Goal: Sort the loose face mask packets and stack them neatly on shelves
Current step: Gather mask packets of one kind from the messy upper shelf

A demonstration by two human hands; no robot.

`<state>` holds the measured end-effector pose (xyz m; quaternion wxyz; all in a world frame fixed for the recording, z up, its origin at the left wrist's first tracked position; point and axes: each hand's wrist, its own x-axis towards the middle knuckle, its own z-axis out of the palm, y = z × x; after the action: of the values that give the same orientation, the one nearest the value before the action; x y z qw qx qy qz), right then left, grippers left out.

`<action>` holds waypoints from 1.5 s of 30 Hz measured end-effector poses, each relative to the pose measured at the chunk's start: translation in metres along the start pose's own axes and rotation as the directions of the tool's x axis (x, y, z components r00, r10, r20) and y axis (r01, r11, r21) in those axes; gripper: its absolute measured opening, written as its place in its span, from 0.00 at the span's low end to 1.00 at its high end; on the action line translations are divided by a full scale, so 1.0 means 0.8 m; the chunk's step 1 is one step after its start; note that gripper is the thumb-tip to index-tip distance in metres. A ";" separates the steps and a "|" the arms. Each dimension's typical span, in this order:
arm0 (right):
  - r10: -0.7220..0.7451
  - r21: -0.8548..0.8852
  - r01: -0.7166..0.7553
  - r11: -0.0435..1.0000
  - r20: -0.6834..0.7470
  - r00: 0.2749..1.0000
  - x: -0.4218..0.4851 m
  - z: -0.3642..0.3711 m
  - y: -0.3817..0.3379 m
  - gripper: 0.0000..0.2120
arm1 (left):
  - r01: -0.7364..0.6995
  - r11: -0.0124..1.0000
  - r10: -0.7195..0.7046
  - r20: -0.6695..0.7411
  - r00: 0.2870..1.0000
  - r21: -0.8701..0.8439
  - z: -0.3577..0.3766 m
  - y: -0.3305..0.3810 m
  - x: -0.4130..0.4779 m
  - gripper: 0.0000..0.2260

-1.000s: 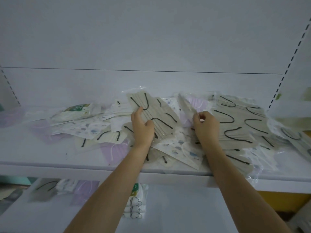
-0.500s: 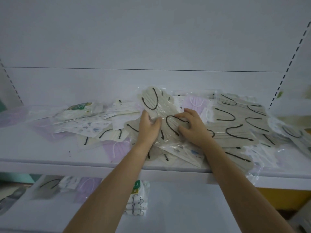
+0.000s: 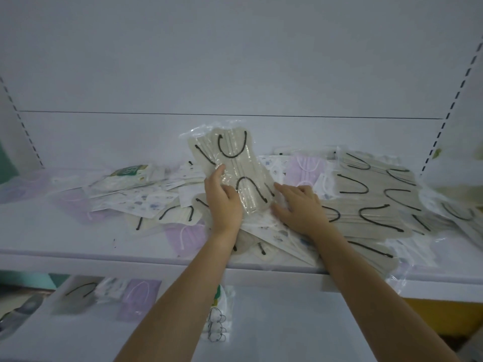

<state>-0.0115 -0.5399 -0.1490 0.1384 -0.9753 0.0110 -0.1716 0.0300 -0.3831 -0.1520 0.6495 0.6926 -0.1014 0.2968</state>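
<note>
My left hand (image 3: 222,202) grips a clear packet of beige masks with black ear loops (image 3: 232,163), held tilted up above the heap. My right hand (image 3: 298,210) lies spread, fingers fairly straight, on the packets just right of it, its fingertips touching the held packet's lower edge. A stack of like beige packets (image 3: 373,199) lies to the right on the white shelf (image 3: 52,231). Purple packets (image 3: 305,168), white printed packets (image 3: 141,202) and more beige ones are scattered across the middle.
A thicker white pack with a green label (image 3: 128,176) lies at the left. The lower shelf (image 3: 274,322) holds a grey packet (image 3: 78,293), a purple one (image 3: 141,296) and a small white stack (image 3: 218,325). Slotted uprights (image 3: 449,105) frame the bay.
My left hand has raised the beige packet higher and more upright. My right hand moved from the right stack to the centre and now lies flat beside the held packet.
</note>
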 end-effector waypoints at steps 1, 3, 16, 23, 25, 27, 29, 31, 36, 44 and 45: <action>0.007 -0.003 -0.007 1.000 0.010 1.000 0.000 0.000 -0.001 0.25 | 0.056 0.998 -0.056 -0.019 0.998 0.004 -0.001 -0.002 0.002 0.20; 0.019 0.016 -0.019 1.000 -0.002 1.000 0.000 0.000 -0.002 0.21 | 0.175 0.984 -0.175 -0.047 0.983 0.008 -0.001 -0.006 0.005 0.21; 0.257 0.128 -0.238 0.963 -0.172 0.951 0.005 0.000 -0.007 0.24 | 0.263 0.959 -0.262 -0.027 0.965 0.105 -0.002 -0.007 0.006 0.25; 0.238 0.055 -0.234 0.971 -0.107 0.965 0.003 -0.002 -0.005 0.23 | 0.243 0.962 -0.238 -0.052 0.970 0.128 -0.003 -0.009 0.005 0.25; 0.236 0.120 -0.216 0.969 -0.195 0.952 0.002 -0.003 -0.003 0.15 | 0.248 0.960 -0.242 -0.059 0.968 0.128 -0.003 -0.009 0.006 0.26; 0.250 0.155 -0.211 0.965 -0.303 0.920 0.003 -0.004 -0.001 0.13 | 0.253 0.959 -0.247 -0.059 0.967 0.129 -0.003 -0.009 0.006 0.26; 0.296 0.261 -0.201 0.944 -0.407 0.864 0.002 -0.009 -0.001 0.14 | 0.246 0.960 -0.242 -0.046 0.969 0.132 -0.004 -0.008 0.005 0.26; 0.304 0.385 -0.120 0.915 -0.466 0.831 0.000 -0.015 -0.004 0.13 | 0.213 0.971 -0.214 -0.002 0.977 0.106 -0.004 -0.005 0.003 0.25; -0.064 0.296 0.160 0.942 -0.309 0.949 -0.002 -0.012 -0.015 0.11 | 0.102 0.995 -0.096 0.217 0.971 -0.014 0.000 0.008 -0.005 0.19; 0.215 -0.080 -0.270 0.959 -0.413 0.885 -0.003 -0.003 -0.005 0.14 | 0.107 0.991 -0.120 0.187 0.975 0.075 0.003 -0.003 0.000 0.23; 0.263 -0.118 -0.319 0.940 -0.342 0.902 -0.005 -0.003 -0.004 0.14 | 0.111 0.991 -0.123 0.188 0.974 0.076 0.003 -0.004 0.000 0.24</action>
<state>-0.0164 -0.5370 -0.1473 0.0747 -0.9297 0.1941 -0.3039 0.0325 -0.3848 -0.1547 0.6303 0.7435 -0.1130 0.1929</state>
